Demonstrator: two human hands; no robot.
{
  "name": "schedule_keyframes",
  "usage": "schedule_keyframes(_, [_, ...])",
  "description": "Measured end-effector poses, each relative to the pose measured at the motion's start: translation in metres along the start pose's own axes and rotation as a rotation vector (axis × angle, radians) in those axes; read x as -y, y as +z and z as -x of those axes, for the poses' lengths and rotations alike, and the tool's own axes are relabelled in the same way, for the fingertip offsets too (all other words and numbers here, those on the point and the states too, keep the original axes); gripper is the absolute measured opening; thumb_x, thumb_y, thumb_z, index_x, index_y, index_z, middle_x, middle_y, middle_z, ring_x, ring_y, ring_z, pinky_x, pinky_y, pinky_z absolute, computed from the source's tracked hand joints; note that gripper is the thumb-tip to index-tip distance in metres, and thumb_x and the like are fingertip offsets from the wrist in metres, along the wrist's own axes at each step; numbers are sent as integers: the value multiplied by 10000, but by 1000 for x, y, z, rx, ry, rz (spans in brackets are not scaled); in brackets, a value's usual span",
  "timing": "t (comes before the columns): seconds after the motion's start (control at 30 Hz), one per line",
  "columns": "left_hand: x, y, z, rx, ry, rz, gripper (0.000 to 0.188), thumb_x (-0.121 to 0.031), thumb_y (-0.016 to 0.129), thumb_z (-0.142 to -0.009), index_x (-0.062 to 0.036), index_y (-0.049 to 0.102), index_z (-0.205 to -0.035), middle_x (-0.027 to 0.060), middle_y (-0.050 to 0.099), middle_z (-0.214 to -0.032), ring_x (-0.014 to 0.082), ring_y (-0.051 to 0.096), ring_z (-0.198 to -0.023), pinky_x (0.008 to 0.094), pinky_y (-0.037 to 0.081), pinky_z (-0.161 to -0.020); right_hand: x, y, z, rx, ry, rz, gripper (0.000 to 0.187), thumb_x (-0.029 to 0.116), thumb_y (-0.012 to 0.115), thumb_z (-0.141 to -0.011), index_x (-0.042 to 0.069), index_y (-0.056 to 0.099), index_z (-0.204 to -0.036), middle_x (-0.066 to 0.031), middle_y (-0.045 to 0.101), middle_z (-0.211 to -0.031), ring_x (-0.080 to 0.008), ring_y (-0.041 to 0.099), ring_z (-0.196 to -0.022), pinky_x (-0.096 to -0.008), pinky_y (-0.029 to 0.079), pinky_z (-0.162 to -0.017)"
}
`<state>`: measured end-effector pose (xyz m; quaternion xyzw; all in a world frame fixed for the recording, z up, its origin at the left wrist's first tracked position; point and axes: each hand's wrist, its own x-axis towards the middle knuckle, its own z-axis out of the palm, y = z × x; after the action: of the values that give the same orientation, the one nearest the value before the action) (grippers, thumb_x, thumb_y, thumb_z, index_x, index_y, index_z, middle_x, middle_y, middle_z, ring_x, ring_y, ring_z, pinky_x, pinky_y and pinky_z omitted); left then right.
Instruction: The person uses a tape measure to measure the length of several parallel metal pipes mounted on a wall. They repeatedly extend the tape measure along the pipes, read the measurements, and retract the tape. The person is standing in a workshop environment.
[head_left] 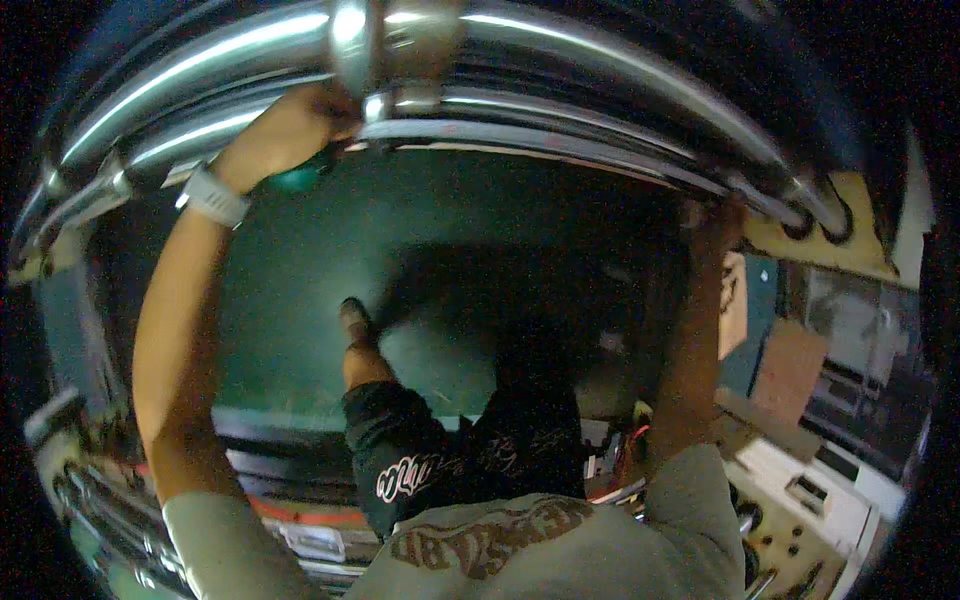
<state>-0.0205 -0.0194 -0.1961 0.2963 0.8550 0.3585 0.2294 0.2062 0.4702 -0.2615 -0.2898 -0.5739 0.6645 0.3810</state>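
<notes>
My left hand [292,132], with a pale watch [216,196] at the wrist, is raised to the long shiny metal rollers [230,58]. Its fingers curl closed beside a bright metal collar [352,52] that sits across the rollers. What they hold is hidden. A green, rounded thing [296,178] shows just under that hand, blurred. On the far right, my right hand [716,218] reaches up to the end of the lower metal bar [560,142]. It is in deep shadow, and its fingers do not show clearly.
Below the rollers lies a green floor [280,270], with my foot [353,318] on it. A cream machine side plate [815,225] holds the roller ends at right. More machinery with knobs [785,535] stands at the lower right, and metal rods [130,530] run at the lower left.
</notes>
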Motion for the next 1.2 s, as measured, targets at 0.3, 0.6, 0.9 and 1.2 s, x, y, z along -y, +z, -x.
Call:
schedule_keyframes(0.3, [-11, 4, 5, -50, 11, 116, 111, -90, 546, -801, 1, 500, -845, 46, 531, -713, 142, 497, -650, 280, 409, -608, -50, -52, -24, 85, 441, -105, 439, 505, 396, -837, 110, 499, -999, -36, 514, -787, -139, 430, -610, -249, 376, -457])
schedule_keyframes(0.6, [-18, 2, 6, 27, -51, 146, 103, -58, 533, -805, 14, 479, -856, 58, 527, -708, 145, 508, -630, 279, 416, -591, -67, -45, -34, 394, 643, -742, 527, 587, 504, -735, 99, 513, -935, -45, 460, -700, -110, 305, -473, -239, 229, -395])
schedule_keyframes(0.9, [-12, 2, 7, 26, -20, 140, 118, -56, 542, -798, 11, 487, -878, 54, 534, -708, 141, 510, -627, 277, 421, -579, -54, -31, -28, 210, 686, -649, 477, 559, 480, -758, 95, 489, -870, -24, 404, -610, -116, 283, -441, -252, 214, -378])
schedule_keyframes(1.2, [-15, 1, 9, 11, 42, 113, 135, -45, 544, -791, 13, 482, -896, 55, 540, -725, 143, 515, -626, 274, 425, -586, -70, -44, -42, 250, 619, -572, 361, 449, 419, -825, 94, 473, -866, -24, 402, -626, -114, 292, -431, -244, 231, -367])
